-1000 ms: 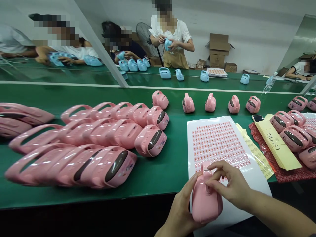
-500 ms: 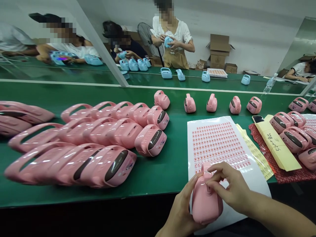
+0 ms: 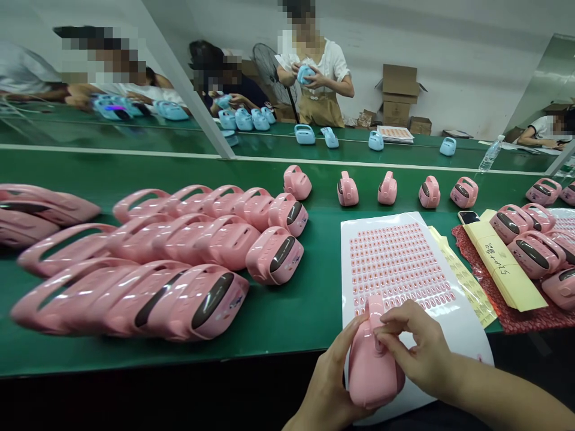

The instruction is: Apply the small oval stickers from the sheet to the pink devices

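My left hand (image 3: 330, 374) is wrapped round the left side and underside of a pink handled device (image 3: 374, 374), tilted at the table's front edge. The fingers of my right hand (image 3: 415, 347) are pinched together against a small oval part near the base of its handle; whatever they may hold is too small to make out. Beneath the device lies a white sheet (image 3: 462, 326) with rows of small reddish oval stickers (image 3: 390, 257). Its lower part hangs over the table edge.
Rows of pink devices (image 3: 220, 239) fill the left. More pink devices (image 3: 534, 251) stand at right by a yellow paper stack (image 3: 505, 263), red bubble wrap (image 3: 521, 314) and a phone (image 3: 468, 217). Across the green table (image 3: 278, 323), people handle blue devices (image 3: 305, 134).
The fingertips of my right hand have shifted slightly at the oval part. My left hand keeps its hold on the device. The far person's blue device has turned a little.
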Tool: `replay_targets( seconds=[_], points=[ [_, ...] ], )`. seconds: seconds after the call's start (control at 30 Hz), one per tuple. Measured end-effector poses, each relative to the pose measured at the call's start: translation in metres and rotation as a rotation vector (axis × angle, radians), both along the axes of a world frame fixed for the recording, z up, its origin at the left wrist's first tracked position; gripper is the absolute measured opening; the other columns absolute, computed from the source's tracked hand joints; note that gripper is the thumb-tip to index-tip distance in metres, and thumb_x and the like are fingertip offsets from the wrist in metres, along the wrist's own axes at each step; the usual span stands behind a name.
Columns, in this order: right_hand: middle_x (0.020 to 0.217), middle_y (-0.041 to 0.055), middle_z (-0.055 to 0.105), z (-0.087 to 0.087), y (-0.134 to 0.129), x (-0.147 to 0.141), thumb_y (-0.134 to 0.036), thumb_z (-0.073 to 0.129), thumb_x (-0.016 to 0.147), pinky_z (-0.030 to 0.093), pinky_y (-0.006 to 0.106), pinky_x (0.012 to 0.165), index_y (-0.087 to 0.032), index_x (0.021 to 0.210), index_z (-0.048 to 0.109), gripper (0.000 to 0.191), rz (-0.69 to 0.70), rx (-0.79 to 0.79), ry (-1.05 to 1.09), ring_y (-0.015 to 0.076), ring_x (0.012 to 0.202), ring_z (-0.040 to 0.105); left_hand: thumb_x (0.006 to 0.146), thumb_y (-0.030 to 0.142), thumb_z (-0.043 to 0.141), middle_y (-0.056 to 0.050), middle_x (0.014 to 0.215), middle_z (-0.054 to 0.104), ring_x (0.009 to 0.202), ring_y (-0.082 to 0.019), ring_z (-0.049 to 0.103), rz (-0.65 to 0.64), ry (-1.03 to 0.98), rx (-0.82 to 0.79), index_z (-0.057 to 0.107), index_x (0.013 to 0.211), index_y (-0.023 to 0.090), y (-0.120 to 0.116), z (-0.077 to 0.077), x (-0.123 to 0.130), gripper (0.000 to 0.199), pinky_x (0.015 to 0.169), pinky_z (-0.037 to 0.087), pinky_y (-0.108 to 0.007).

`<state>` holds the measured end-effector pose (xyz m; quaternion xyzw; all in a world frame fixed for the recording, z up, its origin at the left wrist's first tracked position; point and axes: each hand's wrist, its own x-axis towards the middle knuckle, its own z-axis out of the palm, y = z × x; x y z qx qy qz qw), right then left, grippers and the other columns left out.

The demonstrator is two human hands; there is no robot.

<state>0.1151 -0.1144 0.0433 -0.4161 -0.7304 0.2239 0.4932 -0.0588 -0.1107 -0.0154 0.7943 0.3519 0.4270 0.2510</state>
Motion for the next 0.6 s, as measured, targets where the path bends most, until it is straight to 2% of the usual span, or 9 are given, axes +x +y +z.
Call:
replay_targets(
  seconds=[0.13,0.23,0.3,0.37,0.43,0.53,0.6],
  points=[
    [0.072,0.0008,0.071,0.001,0.0,0.007,-0.011,0.043,0.088,0.051,0.031,0.062,-0.024,0.122,0.047,0.037,0.055,0.228,-0.194,0.0188,0.063,0.06,0.055,0.027,0.08,-0.014,0.125,0.059,0.1,-0.032,0.064,0.001,-0.004,0.027,0.023,0.14,0.031,-0.001,0.0,0.0,0.102,0.076,0.056,-0.041],
    [0.091,0.0069,0.073,0.0,-0.002,0.014,-0.01,0.036,0.089,0.049,0.034,0.063,-0.019,0.14,0.029,0.053,0.084,0.397,-0.39,0.0216,0.069,0.063,0.056,0.031,0.08,-0.017,0.126,0.058,0.101,-0.033,0.064,0.005,-0.008,0.075,0.021,0.141,0.028,-0.001,-0.001,-0.002,0.104,0.078,0.055,-0.043],
    [0.105,0.0097,0.071,-0.002,-0.003,0.016,-0.012,0.036,0.09,0.049,0.036,0.067,-0.019,0.143,0.025,0.055,0.058,0.415,-0.482,0.0248,0.082,0.064,0.055,0.032,0.081,-0.017,0.126,0.058,0.102,-0.034,0.063,0.021,-0.001,0.095,0.019,0.142,0.028,0.0,-0.001,-0.003,0.107,0.079,0.055,-0.043],
    [0.114,0.0102,0.067,-0.004,-0.002,0.018,-0.016,0.042,0.09,0.048,0.038,0.075,-0.022,0.142,0.028,0.055,-0.002,0.301,-0.468,0.027,0.096,0.063,0.054,0.032,0.082,-0.016,0.125,0.059,0.102,-0.034,0.063,0.029,0.01,0.093,0.02,0.142,0.029,0.0,0.0,-0.004,0.107,0.079,0.055,-0.043],
    [0.124,0.012,0.06,-0.004,0.001,0.018,-0.024,0.051,0.087,0.046,0.042,0.087,-0.022,0.142,0.029,0.059,-0.02,0.094,-0.379,0.0289,0.109,0.057,0.053,0.032,0.082,-0.015,0.125,0.06,0.101,-0.033,0.064,0.021,0.012,0.081,0.023,0.141,0.03,0.001,0.002,-0.003,0.106,0.077,0.056,-0.041],
    [0.142,0.014,0.041,-0.006,0.006,0.015,-0.032,0.061,0.079,0.038,0.048,0.101,-0.02,0.143,0.021,0.076,0.084,-0.25,-0.194,0.0297,0.127,0.042,0.057,0.034,0.08,-0.015,0.125,0.06,0.101,-0.032,0.064,-0.003,0.021,0.126,0.023,0.141,0.029,0.003,0.005,0.0,0.102,0.077,0.056,-0.04],
    [0.147,0.0144,0.032,-0.01,0.007,0.011,-0.031,0.06,0.078,0.032,0.047,0.107,-0.019,0.143,0.019,0.078,0.16,-0.394,-0.064,0.0282,0.134,0.032,0.061,0.034,0.078,-0.016,0.125,0.059,0.104,-0.032,0.063,-0.022,0.029,0.214,0.02,0.143,0.029,0.005,0.006,0.001,0.101,0.078,0.056,-0.04]
  ],
)
